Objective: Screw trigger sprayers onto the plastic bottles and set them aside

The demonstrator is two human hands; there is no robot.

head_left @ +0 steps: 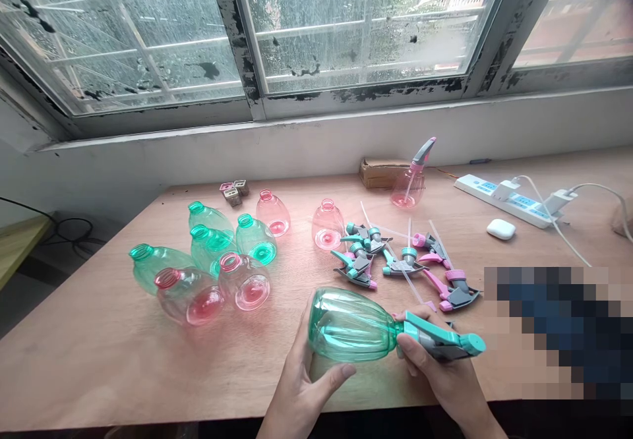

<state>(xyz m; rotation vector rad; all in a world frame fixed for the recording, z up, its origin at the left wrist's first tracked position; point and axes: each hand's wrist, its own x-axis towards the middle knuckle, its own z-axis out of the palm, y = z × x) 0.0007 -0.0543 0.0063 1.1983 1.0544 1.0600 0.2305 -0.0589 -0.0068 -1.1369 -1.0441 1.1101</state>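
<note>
A green transparent spray bottle [351,325] lies sideways above the table's front, its neck pointing right. My left hand [309,383] cups the bottle's base, with the thumb along the lower side. At the neck sits a teal and grey trigger spray head [442,339]. My right hand [438,376] pinches that head close to the collar, thumb in front. Whether the collar is fully screwed on, I cannot tell. Just beyond my hands lies a pile of loose spray heads, among them a teal one [406,262] and a pink and grey one [453,291].
Several green bottles [210,244] and pink bottles [246,284] without heads stand at left. An assembled pink spray bottle [408,187] stands by a cardboard box [383,173]. A power strip [504,200] with cables and a white case [501,229] lie right. A blurred patch covers the right front.
</note>
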